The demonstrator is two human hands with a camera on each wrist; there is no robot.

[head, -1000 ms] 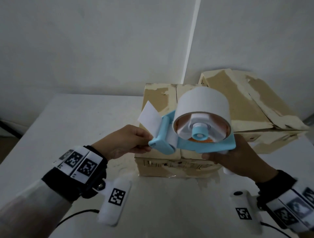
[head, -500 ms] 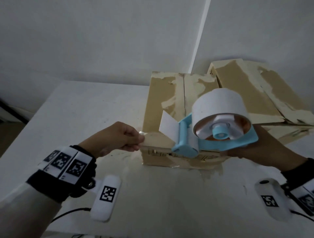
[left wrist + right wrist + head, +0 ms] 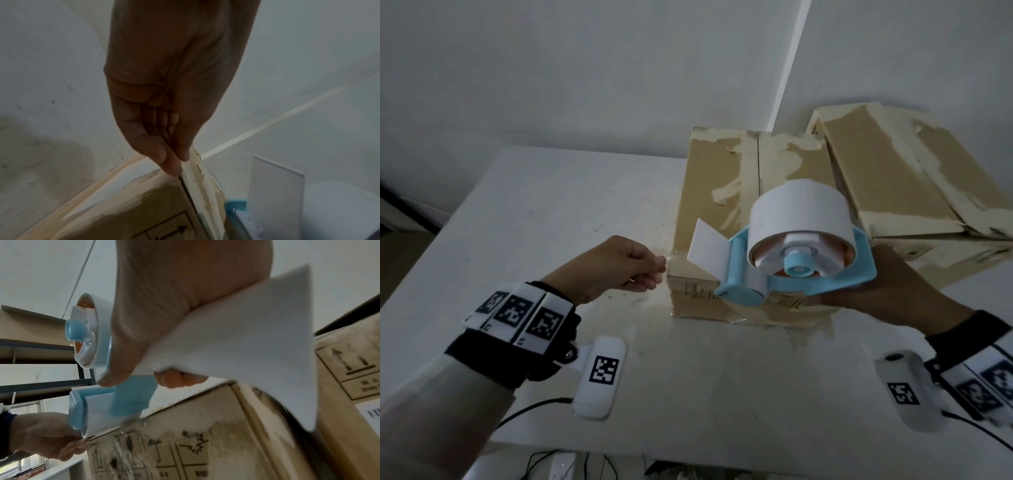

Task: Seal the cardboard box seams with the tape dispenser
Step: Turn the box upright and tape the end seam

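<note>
A worn cardboard box (image 3: 719, 192) with a centre seam (image 3: 757, 171) stands on the white table (image 3: 551, 212). My left hand (image 3: 662, 270) pinches the clear tape end (image 3: 670, 257) at the box's near-left top corner. The left wrist view shows thumb and forefinger (image 3: 172, 167) pressed together on the strip (image 3: 197, 172) at the box edge (image 3: 160, 207). My right hand (image 3: 859, 294) grips the handle of the blue tape dispenser (image 3: 801, 246) with its white roll, over the box's near edge. In the right wrist view its fingers wrap the white handle (image 3: 236, 337) beside the blue frame (image 3: 131, 395).
A second, larger cardboard box (image 3: 900, 178) leans against the first at the back right, close to the wall corner. White table surface lies to the left of and in front of the boxes. Cables hang below the table's near edge.
The dispenser has moved right and down toward the box's near edge. My left hand has left the dispenser's mouth and now pinches the tape end at the near-left corner.
</note>
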